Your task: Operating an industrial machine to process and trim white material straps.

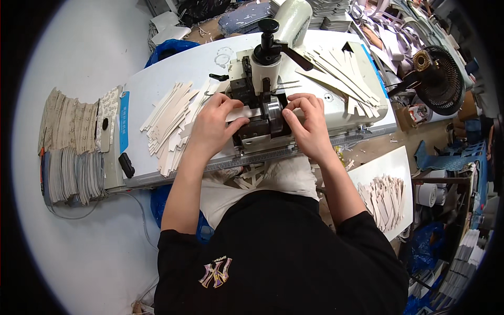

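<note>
A pale, thin strip (pixel 243 113) lies across the feed of a dark metal bench machine (pixel 266 68) with a black knob on top. My left hand (pixel 212 126) pinches its left end between thumb and fingers. To the right of the machine's round wheel (pixel 274 115), my right hand (pixel 311 126) is curled, thumb and fingertips close together against the wheel's side. Whatever those right fingertips hold, if anything, is hidden. Loose pale strips (pixel 170 123) are piled left of my left hand; another heap of strips (pixel 344 79) lies on the machine's white body beyond my right hand.
A metal ruler edge (pixel 273 154) runs along the front of the white table (pixel 144 86). Bundled stacks (pixel 73 173) stand at the left end. At right are a black fan (pixel 436 79) and a lower white board (pixel 396 163) bearing more strips.
</note>
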### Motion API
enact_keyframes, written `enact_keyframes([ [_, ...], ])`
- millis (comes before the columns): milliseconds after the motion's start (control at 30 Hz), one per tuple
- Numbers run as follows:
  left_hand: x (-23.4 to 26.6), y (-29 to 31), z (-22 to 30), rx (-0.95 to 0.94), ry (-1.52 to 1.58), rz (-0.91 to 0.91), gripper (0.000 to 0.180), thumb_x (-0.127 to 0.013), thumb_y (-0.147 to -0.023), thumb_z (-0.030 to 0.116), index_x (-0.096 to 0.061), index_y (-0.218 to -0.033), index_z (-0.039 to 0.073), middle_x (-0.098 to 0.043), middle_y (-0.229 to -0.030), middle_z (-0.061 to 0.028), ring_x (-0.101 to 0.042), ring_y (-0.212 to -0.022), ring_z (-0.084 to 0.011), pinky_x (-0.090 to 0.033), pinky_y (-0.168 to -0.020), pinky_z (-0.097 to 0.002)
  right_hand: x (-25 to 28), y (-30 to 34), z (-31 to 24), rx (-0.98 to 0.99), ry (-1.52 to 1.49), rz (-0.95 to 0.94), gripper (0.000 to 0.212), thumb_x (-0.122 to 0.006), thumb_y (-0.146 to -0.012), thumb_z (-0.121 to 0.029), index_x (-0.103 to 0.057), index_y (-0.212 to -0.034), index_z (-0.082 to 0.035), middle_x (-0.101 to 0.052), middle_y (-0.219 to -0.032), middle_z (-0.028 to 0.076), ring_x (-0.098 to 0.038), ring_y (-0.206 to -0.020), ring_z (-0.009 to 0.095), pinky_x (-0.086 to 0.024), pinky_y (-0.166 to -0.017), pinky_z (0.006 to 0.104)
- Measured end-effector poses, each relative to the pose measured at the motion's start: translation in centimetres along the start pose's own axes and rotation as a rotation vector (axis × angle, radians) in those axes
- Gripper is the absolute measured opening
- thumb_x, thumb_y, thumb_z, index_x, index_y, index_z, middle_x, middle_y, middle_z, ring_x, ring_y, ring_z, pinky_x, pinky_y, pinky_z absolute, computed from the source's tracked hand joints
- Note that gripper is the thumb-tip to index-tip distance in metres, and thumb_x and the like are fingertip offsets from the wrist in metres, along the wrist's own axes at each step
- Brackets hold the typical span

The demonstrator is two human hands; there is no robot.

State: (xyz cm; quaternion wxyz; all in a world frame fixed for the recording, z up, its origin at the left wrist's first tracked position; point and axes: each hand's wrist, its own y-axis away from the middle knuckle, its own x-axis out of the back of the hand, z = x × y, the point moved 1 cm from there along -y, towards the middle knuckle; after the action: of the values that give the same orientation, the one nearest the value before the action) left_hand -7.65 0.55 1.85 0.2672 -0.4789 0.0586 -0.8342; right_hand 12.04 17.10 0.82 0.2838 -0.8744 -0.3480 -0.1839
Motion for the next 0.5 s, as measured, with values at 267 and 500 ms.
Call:
enact_keyframes([
  [267,-2.3,-1.3,0.7,-0.049,0.01,0.005,0.035,-0.091,-0.083,0.022,-0.077,-0.109,0.003,-0.068,-0.104,-0.0091,-0.071,-0.089,-0.029,-0.058,-0.077,-0.0407,-0.8,-1.9,1.3,0.073,0.263,0.029,0.013,-0.073,-0.098,-0.015,-0.067,-0.1,-0.003,-0.066,-0.123,0.01,-0.054,-0.118,0.031,-0.041,-0.109,0.0413],
  [500,-3.2,-0.6,0.1,0.059,0.124,0.081,0.034,-0.09,-0.084,0.02,-0.077,-0.109,0.002,-0.066,-0.098,-0.0083,-0.068,-0.082,-0.024,-0.057,-0.073,-0.0372,6.4,-0.8,2.4,0.027,0.26,0.196,0.012,-0.069,-0.101,-0.012,-0.065,-0.095,-0.001,-0.067,-0.12,0.009,-0.054,-0.117,0.027,-0.042,-0.106,0.0396],
])
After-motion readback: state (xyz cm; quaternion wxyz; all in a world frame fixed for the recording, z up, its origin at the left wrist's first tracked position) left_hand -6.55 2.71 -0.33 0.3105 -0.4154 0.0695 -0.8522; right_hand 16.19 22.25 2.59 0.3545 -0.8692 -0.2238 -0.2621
